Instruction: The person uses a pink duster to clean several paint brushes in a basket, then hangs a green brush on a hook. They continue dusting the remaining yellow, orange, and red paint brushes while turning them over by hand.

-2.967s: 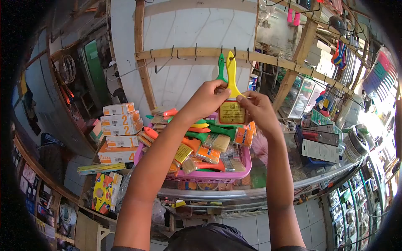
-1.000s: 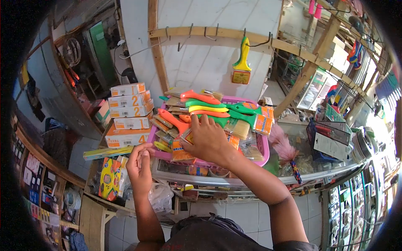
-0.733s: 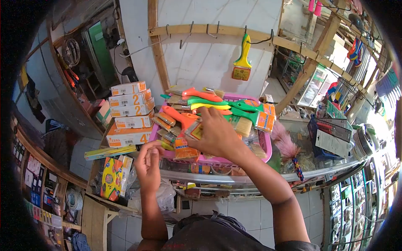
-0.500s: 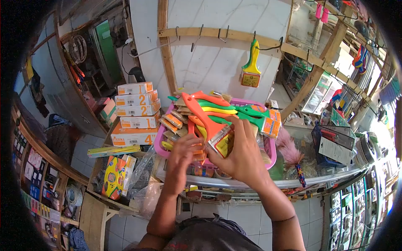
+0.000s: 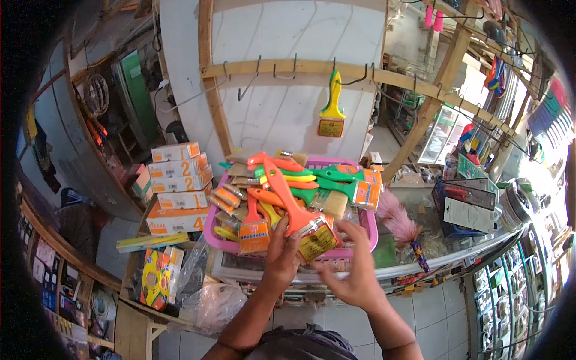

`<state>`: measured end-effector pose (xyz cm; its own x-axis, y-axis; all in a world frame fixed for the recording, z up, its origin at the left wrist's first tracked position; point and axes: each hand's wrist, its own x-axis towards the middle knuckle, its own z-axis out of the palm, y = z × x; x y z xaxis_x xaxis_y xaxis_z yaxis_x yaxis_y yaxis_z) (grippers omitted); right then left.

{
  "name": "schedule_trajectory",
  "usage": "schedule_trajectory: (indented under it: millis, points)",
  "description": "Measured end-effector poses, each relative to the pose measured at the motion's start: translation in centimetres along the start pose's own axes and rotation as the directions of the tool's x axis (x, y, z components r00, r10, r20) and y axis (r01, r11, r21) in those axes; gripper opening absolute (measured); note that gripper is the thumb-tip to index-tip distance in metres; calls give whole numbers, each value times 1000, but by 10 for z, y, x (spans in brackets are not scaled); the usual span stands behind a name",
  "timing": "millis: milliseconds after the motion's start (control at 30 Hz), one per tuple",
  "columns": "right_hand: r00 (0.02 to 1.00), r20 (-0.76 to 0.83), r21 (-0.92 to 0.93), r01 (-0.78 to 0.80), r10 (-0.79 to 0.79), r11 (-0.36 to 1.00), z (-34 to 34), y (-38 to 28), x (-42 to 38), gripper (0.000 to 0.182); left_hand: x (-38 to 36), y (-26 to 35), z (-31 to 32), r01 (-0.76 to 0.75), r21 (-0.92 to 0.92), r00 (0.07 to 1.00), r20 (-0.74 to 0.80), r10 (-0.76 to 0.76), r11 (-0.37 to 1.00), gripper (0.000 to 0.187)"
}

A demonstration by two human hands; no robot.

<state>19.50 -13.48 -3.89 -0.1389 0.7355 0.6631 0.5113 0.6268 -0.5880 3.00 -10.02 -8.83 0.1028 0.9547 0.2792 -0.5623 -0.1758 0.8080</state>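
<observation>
The left hand (image 5: 282,252) grips an orange paintbrush (image 5: 294,207) at its wrapped bristle end, handle slanting up and far-left over the pink basket (image 5: 367,231). The right hand (image 5: 354,273), fingers spread, touches the wrapper.

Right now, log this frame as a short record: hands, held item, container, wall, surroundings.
Left hand: grips the ferrule end of the orange-handled paintbrush, handle pointing up and away.
Right hand: open, fingers spread beside the brush's yellow label, touch unclear.
Container: pink basket heaped with wrapped brushes, on the glass counter.
Wall: yellow brush hangs on a hook of the wooden rail, a green one behind it.
Surroundings: numbered boxes stacked left of the basket; pink duster to its right.
</observation>
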Motion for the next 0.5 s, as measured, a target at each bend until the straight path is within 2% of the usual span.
schedule_trajectory:
  millis: [67, 133, 200, 267, 333, 367, 467, 500]
  points:
    - [994, -96, -49, -60, 55, 997, -27, 27, -14, 58, 5, 1, 2, 20, -115, 999, -28, -23, 993, 57]
    - [959, -241, -232, -205, 148, 951, -56, 68, -27, 44, 13, 6, 4, 5, -121, 999, 49, 1, 993, 54]
    - [903, -304, -489, -422, 304, 763, -88, 127, -51, 36, 15, 8, 4, -5, -65, 997, 76, 10, 998, 53]
    - [833, -367, -701, -540, 414, 465, -107, 172, -85, 34, 19, 9, 6, -17, -23, 997, 72, 18, 1000, 51]
    - [857, -340, -772, -490, 388, 405, -115, 223, -119, 33, 24, 10, 5, -25, 19, 997, 77, 24, 1000, 51]
    - [869, -324, -806, -460, 374, 372, -116, 225, -122, 32, 26, 10, 5, -25, 33, 996, 85, 23, 999, 52]
    - [799, -249, -758, -513, 548, 403, -123, 226, -126, 29, 38, 5, 1, -10, 6, 991, 130, 9, 1000, 54]
    - [811, -252, -719, -522, 527, 459, -124, 224, -127, 27, 40, 4, -1, -5, -1, 989, 146, 5, 1000, 55]
